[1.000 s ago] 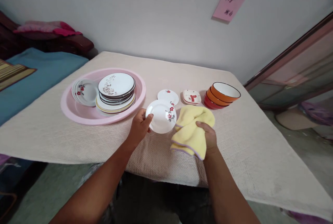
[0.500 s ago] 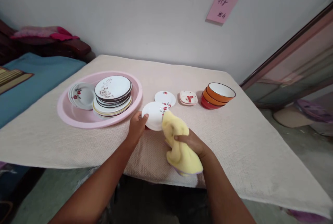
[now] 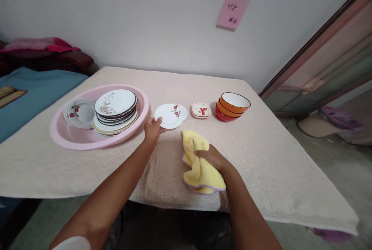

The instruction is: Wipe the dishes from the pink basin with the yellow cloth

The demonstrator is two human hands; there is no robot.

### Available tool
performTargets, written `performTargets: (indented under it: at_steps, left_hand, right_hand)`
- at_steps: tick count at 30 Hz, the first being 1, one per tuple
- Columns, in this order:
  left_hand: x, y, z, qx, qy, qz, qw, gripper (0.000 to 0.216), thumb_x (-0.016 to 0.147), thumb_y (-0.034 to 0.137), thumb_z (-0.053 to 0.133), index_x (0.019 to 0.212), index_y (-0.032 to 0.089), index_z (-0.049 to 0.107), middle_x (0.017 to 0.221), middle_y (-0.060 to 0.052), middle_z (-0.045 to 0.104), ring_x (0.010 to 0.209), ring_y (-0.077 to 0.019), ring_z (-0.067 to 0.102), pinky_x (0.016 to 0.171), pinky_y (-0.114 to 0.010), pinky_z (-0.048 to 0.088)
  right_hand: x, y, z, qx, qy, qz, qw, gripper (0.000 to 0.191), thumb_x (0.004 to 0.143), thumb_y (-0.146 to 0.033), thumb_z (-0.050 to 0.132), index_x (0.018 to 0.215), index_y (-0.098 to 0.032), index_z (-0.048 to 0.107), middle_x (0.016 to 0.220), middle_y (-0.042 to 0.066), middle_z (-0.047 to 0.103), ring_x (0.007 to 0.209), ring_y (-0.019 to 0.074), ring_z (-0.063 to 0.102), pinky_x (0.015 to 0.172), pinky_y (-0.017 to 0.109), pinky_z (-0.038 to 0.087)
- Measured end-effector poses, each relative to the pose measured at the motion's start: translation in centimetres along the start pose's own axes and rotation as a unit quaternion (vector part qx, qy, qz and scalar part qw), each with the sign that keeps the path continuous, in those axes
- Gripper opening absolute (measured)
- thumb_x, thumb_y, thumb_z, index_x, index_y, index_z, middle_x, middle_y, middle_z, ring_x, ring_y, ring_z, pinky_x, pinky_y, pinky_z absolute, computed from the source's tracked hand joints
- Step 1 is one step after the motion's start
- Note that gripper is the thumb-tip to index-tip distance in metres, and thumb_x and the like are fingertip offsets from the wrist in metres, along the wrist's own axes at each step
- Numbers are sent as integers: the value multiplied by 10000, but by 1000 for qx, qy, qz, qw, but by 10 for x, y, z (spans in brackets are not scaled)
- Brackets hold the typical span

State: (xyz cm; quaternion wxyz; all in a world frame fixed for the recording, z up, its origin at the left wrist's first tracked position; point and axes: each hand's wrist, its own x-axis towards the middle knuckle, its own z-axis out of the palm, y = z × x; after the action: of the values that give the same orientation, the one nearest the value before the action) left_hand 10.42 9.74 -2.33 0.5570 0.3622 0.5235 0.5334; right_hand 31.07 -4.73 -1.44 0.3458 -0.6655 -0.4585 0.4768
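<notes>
My left hand (image 3: 153, 129) grips the left rim of a white plate (image 3: 167, 117) with red flowers, thumb on top. This plate overlaps another white plate (image 3: 184, 112), of which only the right edge shows. Bunched in my right hand (image 3: 214, 157) is a yellow cloth (image 3: 198, 166) with a purple hem, held over the front of the table, apart from the plate. To the right of the plates sits a small stack of square dishes (image 3: 201, 109) with a red pattern.
On the left stands a pink basin (image 3: 68, 140) with stacked plates (image 3: 115, 103) and tilted flowered dishes (image 3: 83, 114). Orange and red bowls (image 3: 234, 104) are stacked at the right. A pale cloth (image 3: 261, 157) covers the table, which meets the wall behind.
My left hand has moved the flowered plate away from me, over the other plate. The yellow cloth has come off the plate's edge. The view has shifted slightly right.
</notes>
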Motion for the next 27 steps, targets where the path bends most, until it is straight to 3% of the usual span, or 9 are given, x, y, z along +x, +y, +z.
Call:
performTargets:
  at_steps: [5, 10, 16, 21, 27]
  left_hand:
    - [34, -10, 24, 45, 39, 14, 998, 280, 685, 347, 653, 704, 154, 451, 585, 19, 514, 468, -90, 537, 462, -242, 511]
    - [48, -24, 35, 87, 41, 8, 995, 236, 717, 314, 637, 718, 157, 460, 566, 0, 546, 487, -149, 614, 435, -233, 499]
    - [54, -28, 38, 119, 0, -32, 992, 237, 806, 334, 568, 889, 121, 504, 623, -62, 621, 553, -196, 669, 474, -251, 518]
    - [53, -18, 31, 160, -57, -103, 980, 335, 848, 385, 512, 927, 62, 550, 542, -82, 601, 490, -227, 652, 506, -320, 539]
    - [46, -18, 35, 187, -88, -171, 963, 397, 867, 373, 499, 1071, 32, 516, 567, -98, 625, 538, -223, 663, 565, -331, 548]
  right_hand:
    - [3, -3, 4, -7, -5, 0, 1000, 316, 660, -268, 627, 957, -163, 649, 975, 76, 668, 885, 253, 579, 804, 413, 456]
    - [3, -5, 3, -18, -19, 4, 1000, 350, 669, -256, 598, 1000, -143, 616, 1024, 86, 650, 905, 243, 579, 804, 389, 467]
    - [3, -4, 3, -29, -23, 3, 999, 352, 679, -259, 592, 1013, -150, 616, 1032, 84, 650, 924, 254, 580, 798, 390, 471]
    - [4, -4, 4, -21, -24, 11, 999, 347, 677, -264, 594, 1002, -142, 611, 1000, 85, 650, 885, 243, 582, 775, 386, 477]
    - [5, -4, 6, -17, -22, 0, 1000, 351, 679, -266, 584, 1006, -144, 616, 1006, 75, 654, 879, 235, 582, 789, 382, 471]
